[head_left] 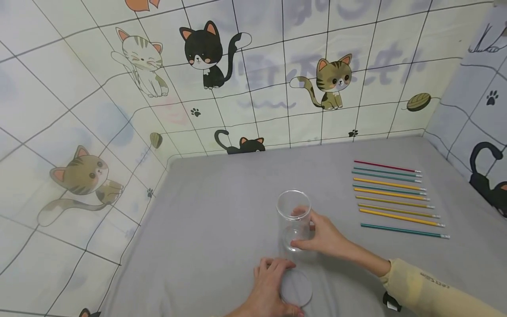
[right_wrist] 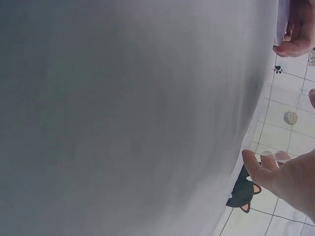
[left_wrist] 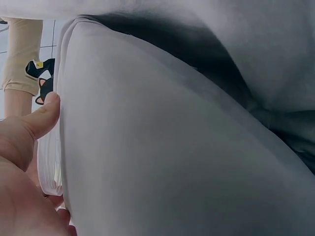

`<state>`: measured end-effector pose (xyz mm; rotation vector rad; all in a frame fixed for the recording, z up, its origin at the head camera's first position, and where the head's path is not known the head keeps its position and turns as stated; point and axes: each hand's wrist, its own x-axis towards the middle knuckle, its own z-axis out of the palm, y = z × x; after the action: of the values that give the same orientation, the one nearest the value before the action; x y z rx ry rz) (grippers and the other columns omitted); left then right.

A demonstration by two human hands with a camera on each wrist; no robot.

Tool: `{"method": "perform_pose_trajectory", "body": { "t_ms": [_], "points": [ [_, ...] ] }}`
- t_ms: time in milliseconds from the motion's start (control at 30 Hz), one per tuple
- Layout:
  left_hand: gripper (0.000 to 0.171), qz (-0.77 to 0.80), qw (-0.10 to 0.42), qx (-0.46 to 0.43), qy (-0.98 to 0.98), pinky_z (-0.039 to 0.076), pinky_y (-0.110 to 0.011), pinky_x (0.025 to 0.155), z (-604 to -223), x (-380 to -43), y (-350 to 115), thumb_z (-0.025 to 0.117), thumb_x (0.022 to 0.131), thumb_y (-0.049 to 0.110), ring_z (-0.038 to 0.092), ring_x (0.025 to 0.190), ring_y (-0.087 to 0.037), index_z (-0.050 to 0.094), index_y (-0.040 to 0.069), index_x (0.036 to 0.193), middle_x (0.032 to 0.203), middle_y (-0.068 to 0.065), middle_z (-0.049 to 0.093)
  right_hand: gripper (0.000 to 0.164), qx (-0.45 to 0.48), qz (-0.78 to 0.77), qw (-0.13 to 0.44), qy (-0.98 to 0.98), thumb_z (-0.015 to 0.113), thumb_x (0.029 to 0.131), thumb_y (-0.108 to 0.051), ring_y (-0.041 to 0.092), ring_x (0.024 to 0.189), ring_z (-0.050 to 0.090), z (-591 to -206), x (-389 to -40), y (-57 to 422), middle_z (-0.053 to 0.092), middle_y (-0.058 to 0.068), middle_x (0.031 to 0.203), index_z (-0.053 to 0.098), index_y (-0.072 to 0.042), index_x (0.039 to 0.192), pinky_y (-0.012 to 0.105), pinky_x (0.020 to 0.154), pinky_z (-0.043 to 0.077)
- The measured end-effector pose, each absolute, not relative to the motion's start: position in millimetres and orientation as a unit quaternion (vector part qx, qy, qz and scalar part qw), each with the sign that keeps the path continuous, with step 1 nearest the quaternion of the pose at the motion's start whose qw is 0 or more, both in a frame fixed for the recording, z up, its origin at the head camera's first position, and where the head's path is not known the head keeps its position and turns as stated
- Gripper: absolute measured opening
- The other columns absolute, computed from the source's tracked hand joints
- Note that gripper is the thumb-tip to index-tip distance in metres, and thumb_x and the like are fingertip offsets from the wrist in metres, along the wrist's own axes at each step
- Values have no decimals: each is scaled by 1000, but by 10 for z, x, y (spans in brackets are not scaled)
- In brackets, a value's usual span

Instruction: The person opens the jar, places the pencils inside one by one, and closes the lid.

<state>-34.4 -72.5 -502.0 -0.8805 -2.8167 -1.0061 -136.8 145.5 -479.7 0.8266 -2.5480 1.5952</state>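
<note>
An upright clear glass jar, open at the top, stands near the middle of the table. My right hand grips it low from the right, its thumb in front and fingers round the far side. Closer to me lies a round, translucent lid. Around its left side curls my left hand, the fingers at the far edge and the thumb at the near edge. In the left wrist view, the thumb presses against the rim of the lid. Part of the jar's base is hidden by the right hand.
To the right, several pencils lie in a roughly parallel row, from a red pencil at the back to a teal pencil at the front. A grey cloth covers the table. Cat-printed sheets rise behind and at both sides.
</note>
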Motion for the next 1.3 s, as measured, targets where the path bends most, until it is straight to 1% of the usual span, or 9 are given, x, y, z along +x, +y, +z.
{"method": "perform_pose_trajectory", "body": {
  "t_ms": [200,467,667,767,900,1033,1133,1233,1300],
  "points": [
    [87,-314,8,-280,-907,28,-27,76,-5040,-338,-732,91,58,55,36,105,-12,52,21,128,124,9,53,71,264,510,9,-819,92,72,-24,26,109,61,-4788,-1363,1450,62,7,124,53,-7,130,48,86,56],
    [85,-260,24,-289,-921,27,-26,75,-5089,-337,-729,87,62,61,36,104,-13,51,20,128,121,3,48,71,264,510,12,-818,92,72,-24,25,109,61,-4789,-1360,1456,62,6,124,54,-7,130,48,86,55],
    [88,-242,86,-303,-918,27,-25,74,-5130,-321,-701,88,59,61,37,101,-13,52,16,126,115,2,47,72,259,510,10,-820,92,70,-21,21,109,60,-4803,-1369,1461,62,3,124,54,-8,130,47,86,55],
    [84,-262,125,-299,-909,29,-27,75,-5130,-323,-672,85,64,62,38,102,-14,53,13,124,114,2,47,71,262,510,13,-819,92,70,-22,19,108,60,-4808,-1371,1463,62,2,123,55,-9,129,46,86,55],
    [73,-328,172,-270,-889,35,-35,81,-5062,-392,-631,82,74,52,40,104,-16,52,5,122,115,1,48,68,273,513,23,-814,91,72,-24,18,106,60,-4817,-1365,1496,63,3,122,55,-9,128,43,84,56],
    [69,-380,201,-244,-869,43,-38,88,-4937,-552,-623,85,76,34,45,109,-20,49,1,124,118,-5,49,67,274,522,27,-807,91,72,-22,17,105,61,-4819,-1349,1537,63,3,121,55,-8,127,41,84,57],
    [69,-417,189,-241,-856,48,-42,89,-4832,-698,-622,84,79,26,47,113,-26,45,-1,128,122,-12,49,69,270,520,22,-810,91,71,-20,18,106,60,-4811,-1341,1547,63,1,121,55,-8,128,43,84,56],
    [70,-458,159,-234,-843,50,-45,89,-4734,-830,-616,82,82,25,48,116,-32,42,-2,133,126,-15,48,72,274,512,10,-814,91,72,-21,20,110,59,-4798,-1350,1526,62,2,124,53,-6,131,46,85,55],
    [71,-480,147,-228,-834,50,-45,88,-4682,-908,-606,82,83,25,48,118,-33,41,-1,134,128,-14,48,73,279,512,1,-813,90,73,-22,23,113,58,-4787,-1362,1506,61,5,127,51,-5,132,47,86,54]
  ]
}}
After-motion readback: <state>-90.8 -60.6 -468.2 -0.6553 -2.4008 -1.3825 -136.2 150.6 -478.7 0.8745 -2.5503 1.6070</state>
